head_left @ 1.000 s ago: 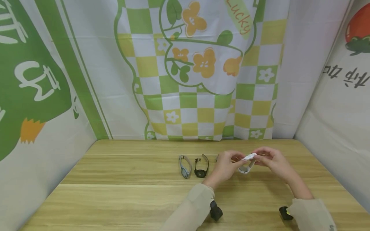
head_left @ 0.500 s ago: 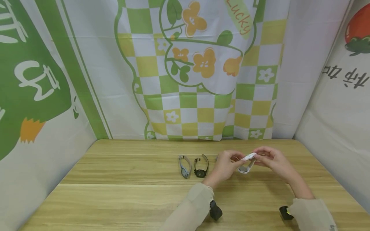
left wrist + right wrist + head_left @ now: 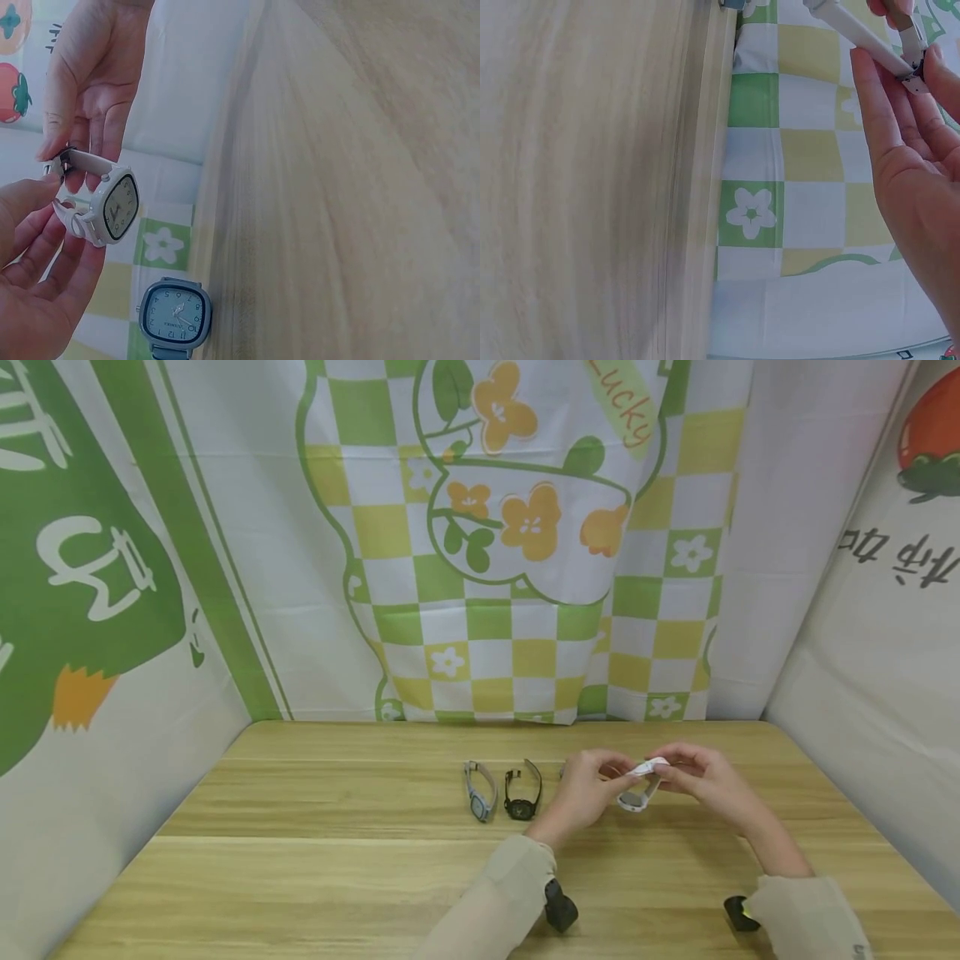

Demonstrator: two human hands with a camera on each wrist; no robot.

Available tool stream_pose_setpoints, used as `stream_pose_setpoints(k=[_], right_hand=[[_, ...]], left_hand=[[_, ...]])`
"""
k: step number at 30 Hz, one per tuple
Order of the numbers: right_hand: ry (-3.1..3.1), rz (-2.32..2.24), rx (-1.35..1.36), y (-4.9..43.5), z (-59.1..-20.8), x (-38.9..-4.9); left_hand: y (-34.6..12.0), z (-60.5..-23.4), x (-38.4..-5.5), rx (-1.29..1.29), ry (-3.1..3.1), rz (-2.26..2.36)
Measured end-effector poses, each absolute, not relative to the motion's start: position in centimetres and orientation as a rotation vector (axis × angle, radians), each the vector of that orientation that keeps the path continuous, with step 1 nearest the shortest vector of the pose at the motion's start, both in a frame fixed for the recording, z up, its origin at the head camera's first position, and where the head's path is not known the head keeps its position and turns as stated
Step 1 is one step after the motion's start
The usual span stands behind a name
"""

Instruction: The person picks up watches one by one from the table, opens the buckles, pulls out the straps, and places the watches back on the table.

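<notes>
Both hands hold a white wristwatch [image 3: 633, 802] above the table, its strap looped and its square dial [image 3: 121, 208] hanging below the fingers in the head view. With thumb and fingers, the left hand [image 3: 583, 789] pinches one strap end. The right hand [image 3: 708, 779] grips the other strap part, its thumb close by the dark metal buckle [image 3: 914, 73]. In the left wrist view the two strap ends meet between the thumbs. A blue-grey watch [image 3: 176, 315] lies on the table beyond the left hand, mostly hidden by it in the head view.
Left of the hands, a black watch [image 3: 521, 810] and another grey-blue watch [image 3: 478, 807] rest on the wooden table [image 3: 322, 885]. Printed cloth [image 3: 487, 635] hangs along the table's back edge, with more cloth at both sides.
The right hand's fingertips have shifted slightly left over the strap. The left hand and the watches on the table stay in place.
</notes>
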State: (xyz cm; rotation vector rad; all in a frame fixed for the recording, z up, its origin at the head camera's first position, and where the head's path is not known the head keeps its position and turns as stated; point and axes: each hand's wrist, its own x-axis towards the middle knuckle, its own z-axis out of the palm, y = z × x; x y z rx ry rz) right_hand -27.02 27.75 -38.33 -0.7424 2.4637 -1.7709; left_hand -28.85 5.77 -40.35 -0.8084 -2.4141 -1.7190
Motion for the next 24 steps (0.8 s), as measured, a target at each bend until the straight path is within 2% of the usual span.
stream_pose_setpoints(k=[24], right_hand=[[2.328, -1.942, -0.807, 28.13, -38.65, -27.44]], left_hand=[[5.59, -40.12, -28.96, -0.831, -2.460, -1.650]])
